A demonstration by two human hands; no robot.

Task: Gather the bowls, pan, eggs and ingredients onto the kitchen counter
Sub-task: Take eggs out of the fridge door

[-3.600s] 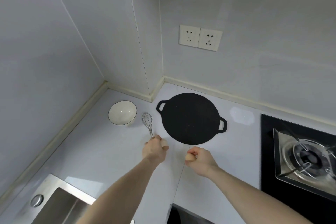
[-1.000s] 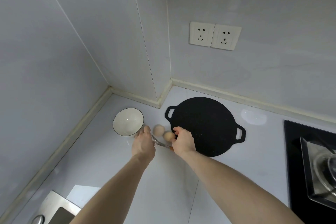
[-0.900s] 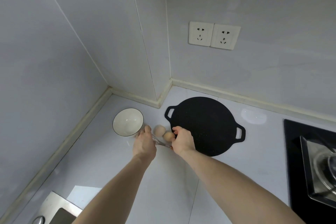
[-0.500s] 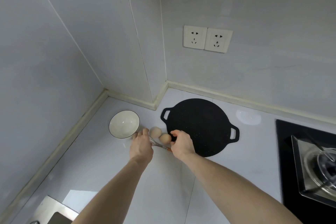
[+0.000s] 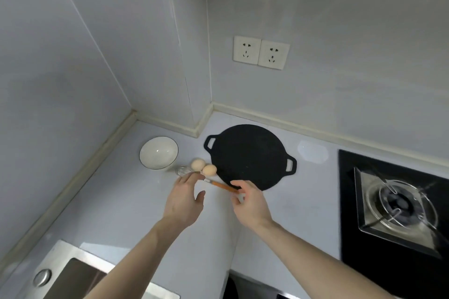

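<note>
Two brown eggs lie side by side on the white counter, between a white bowl with a dark rim and a flat black two-handled pan. A wire whisk with an orange handle lies just in front of the eggs. My left hand hovers near the whisk's wires with its fingers straight and holds nothing. My right hand is just in front of the whisk's handle end, fingers relaxed and empty.
A gas hob with a metal pan support sits at the right. A steel sink is at the lower left. Walls close the counter at left and back, with a double socket above the pan.
Both hands have let go of the eggs and drawn back towards me. The eggs now lie on the counter by the whisk.
</note>
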